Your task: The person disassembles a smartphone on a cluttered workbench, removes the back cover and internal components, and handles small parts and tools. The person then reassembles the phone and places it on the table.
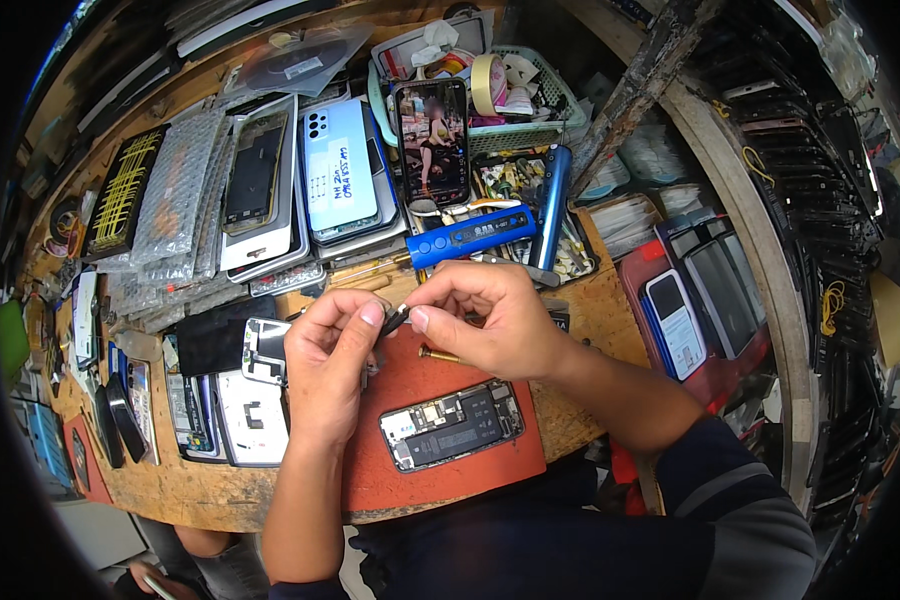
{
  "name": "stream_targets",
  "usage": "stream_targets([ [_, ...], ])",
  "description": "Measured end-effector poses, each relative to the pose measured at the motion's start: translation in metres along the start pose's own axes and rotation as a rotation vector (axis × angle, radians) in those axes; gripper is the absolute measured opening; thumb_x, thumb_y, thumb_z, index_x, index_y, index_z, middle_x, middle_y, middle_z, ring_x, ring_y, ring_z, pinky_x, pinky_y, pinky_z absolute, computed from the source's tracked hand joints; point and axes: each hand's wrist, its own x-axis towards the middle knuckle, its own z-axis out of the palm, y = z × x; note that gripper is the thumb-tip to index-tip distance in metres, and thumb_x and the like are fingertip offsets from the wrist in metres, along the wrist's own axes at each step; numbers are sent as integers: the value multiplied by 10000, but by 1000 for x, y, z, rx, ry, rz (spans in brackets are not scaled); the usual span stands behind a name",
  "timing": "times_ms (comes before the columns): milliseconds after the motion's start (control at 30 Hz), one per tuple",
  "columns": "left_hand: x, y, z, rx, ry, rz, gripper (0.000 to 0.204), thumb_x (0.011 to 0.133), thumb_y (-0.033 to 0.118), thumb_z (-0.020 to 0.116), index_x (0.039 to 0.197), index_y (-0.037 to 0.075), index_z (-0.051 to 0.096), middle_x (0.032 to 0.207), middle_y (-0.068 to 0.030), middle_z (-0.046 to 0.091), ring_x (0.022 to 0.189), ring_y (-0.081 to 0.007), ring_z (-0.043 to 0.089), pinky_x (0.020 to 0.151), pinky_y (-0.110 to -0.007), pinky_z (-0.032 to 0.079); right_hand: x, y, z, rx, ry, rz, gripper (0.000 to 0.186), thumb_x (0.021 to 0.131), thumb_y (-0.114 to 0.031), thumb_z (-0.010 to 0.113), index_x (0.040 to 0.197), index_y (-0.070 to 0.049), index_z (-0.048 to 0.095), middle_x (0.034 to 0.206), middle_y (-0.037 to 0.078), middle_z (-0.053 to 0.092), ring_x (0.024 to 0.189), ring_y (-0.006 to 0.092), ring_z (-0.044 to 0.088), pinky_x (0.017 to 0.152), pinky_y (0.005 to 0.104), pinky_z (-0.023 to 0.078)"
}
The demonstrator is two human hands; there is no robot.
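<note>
In a crowded phone-repair corner, a worn brown wooden workbench [210,495] carries a flat red-orange mat [450,490]. Above it, a small, dark, narrow part [394,322] spans the fingertips of a left hand [332,345], raised from seven o'clock, and a right hand [495,315], reaching in from four. Each thumb and forefinger is pinched nearly together on the piece; its exact kind cannot be told.

At five o'clock from it lies an opened black-framed smartphone [453,425], innards bared; at four, a slim brass-coloured driver [440,355], just below the right hand. A blue cylindrical handheld tool [472,236] rests between one and two; a black smartphone with a lit screen [433,145] stands at twelve.

The part looks light and probably fragile, easily lost from the fingers, and best held by its edges.
</note>
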Motion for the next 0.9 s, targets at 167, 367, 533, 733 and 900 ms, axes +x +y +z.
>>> stream_targets([
  [167,-1,1,5,-34,-50,30,255,995,49,749,1234,10,666,949,19,706,870,-34,598,806,-204,462,0,-1,-1,9,25,47,121,1016,-22,718,1114,48,727,929,21,719,806,34,653,680,209,537],
  [367,1,2,4,-101,-52,-4,323,991,8,730,1296,2,623,937,30,682,885,-35,592,825,-200,451,0,0,0,35,22,52,94,1008,-31,727,1076,34,728,909,4,710,796,27,639,681,203,519],
  [533,1,2,4,-138,-47,-2,352,990,-6,720,1322,0,600,926,31,664,877,-37,582,821,-205,448,-1,-2,0,45,14,74,79,1003,-40,734,1051,23,727,904,-6,701,791,22,626,685,200,503],
  [733,0,2,6,-105,-38,8,374,984,-19,722,1332,-7,584,915,26,659,871,-41,582,840,-210,448,0,0,-1,97,-4,72,86,1007,-30,722,1074,24,714,917,-8,697,805,19,620,700,198,499],
  [900,-1,2,5,-61,-79,40,381,979,-39,713,1335,-7,582,906,27,647,866,-39,581,834,-211,449,1,0,1,123,3,46,120,1003,-7,716,1114,33,694,955,-3,689,832,20,619,721,197,503],
])
